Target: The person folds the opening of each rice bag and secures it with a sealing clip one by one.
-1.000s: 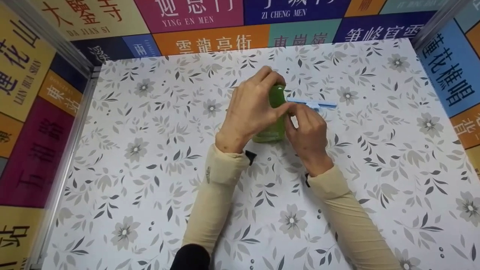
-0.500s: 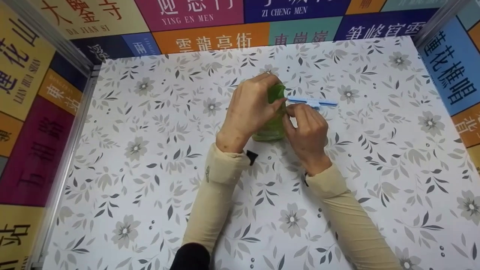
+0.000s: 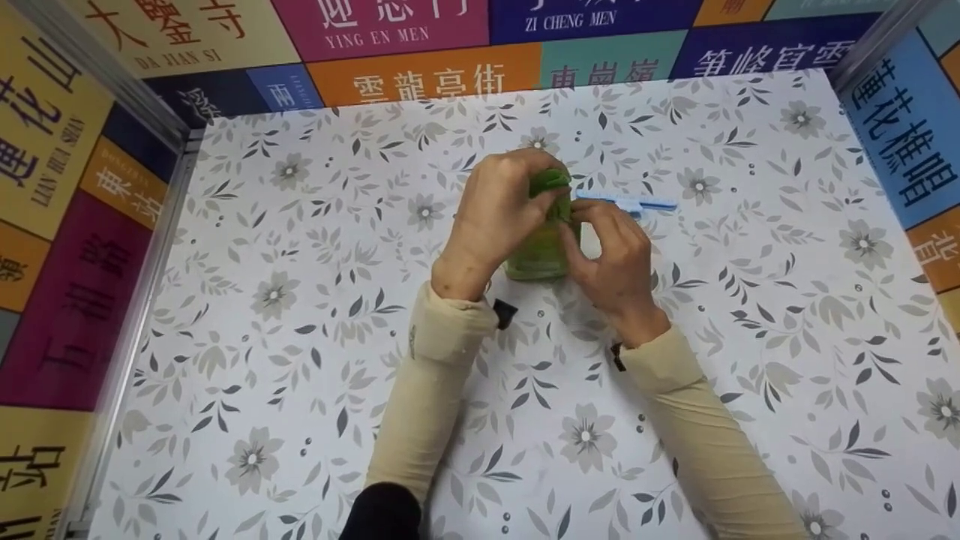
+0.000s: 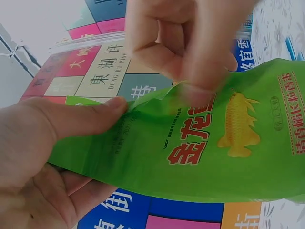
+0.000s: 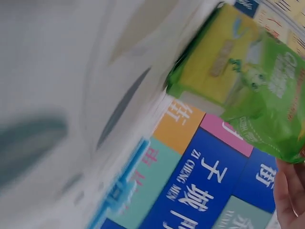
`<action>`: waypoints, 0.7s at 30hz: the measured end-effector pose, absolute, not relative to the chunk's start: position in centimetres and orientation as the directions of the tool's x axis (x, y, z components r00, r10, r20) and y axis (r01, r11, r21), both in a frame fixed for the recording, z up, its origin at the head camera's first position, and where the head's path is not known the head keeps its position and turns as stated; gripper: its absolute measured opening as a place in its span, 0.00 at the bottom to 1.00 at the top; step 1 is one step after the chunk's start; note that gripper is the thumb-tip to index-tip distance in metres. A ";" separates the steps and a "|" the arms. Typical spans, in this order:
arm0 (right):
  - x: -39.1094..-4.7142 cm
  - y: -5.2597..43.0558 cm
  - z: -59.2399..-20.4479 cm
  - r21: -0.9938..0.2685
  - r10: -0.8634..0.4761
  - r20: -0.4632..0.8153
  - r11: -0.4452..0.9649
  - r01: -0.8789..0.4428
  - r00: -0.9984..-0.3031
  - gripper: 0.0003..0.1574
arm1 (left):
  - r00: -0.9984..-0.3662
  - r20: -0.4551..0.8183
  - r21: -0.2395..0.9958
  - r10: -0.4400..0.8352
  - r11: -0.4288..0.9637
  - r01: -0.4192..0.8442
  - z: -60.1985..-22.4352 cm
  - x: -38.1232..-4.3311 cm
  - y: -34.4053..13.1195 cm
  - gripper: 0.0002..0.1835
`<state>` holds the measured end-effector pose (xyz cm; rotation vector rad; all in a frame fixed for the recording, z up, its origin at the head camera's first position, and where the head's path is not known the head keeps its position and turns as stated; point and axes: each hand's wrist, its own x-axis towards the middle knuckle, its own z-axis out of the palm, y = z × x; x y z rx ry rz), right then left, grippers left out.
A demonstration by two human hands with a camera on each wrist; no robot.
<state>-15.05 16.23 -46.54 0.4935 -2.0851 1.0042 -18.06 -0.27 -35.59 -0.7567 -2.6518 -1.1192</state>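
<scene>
A green rice bag (image 3: 541,259) with a gold fish print stands on the table in the head view. My left hand (image 3: 499,214) grips its top, thumb on the near face and fingers behind, as the left wrist view shows on the bag (image 4: 228,167). On the bag's right side my right hand (image 3: 615,259) pinches the edge between thumb and fingers; this hand (image 4: 190,43) is blurred in the left wrist view. Beyond the right hand lies a light-blue sealing clip (image 3: 660,203), partly hidden by the fingers.
A white tablecloth (image 3: 300,420) with grey flowers and leaves covers the table. Upright panels (image 3: 420,79) with coloured blocks and large lettering border the far side and both flanks. A black strap end (image 3: 505,313) sticks out at the left cuff.
The bag's top has become more creased and folded down under my left hand, which has sunk slightly. My right fingers have shifted a little along the bag's edge. The clip stays put.
</scene>
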 end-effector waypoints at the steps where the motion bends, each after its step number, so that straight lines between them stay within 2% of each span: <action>1: -15.1 16.3 -46.5 -0.555 -0.003 0.740 0.564 -0.612 -0.673 0.05 | -0.858 0.338 0.628 0.387 0.586 0.512 -35.6 -18.1 -0.3 0.05; 5: -15.3 16.8 -46.3 -0.780 0.018 0.566 0.336 -0.529 -0.824 0.08 | -0.859 0.336 0.646 0.387 0.570 0.509 -35.6 -18.1 -0.5 0.05; 8: -15.4 17.1 -46.2 -0.865 -0.007 0.459 0.225 -0.449 -0.888 0.12 | -0.857 0.332 0.651 0.394 0.563 0.510 -35.6 -18.2 -0.6 0.05; 13: -15.8 17.5 -46.4 -0.880 -0.054 0.438 0.175 -0.441 -0.897 0.15 | -0.856 0.326 0.653 0.402 0.559 0.511 -35.6 -18.2 -0.7 0.05; 21: -16.0 17.2 -46.8 -0.883 -0.031 0.441 0.164 -0.439 -0.897 0.10 | -0.860 0.307 0.651 0.407 0.569 0.502 -35.4 -18.0 -0.7 0.05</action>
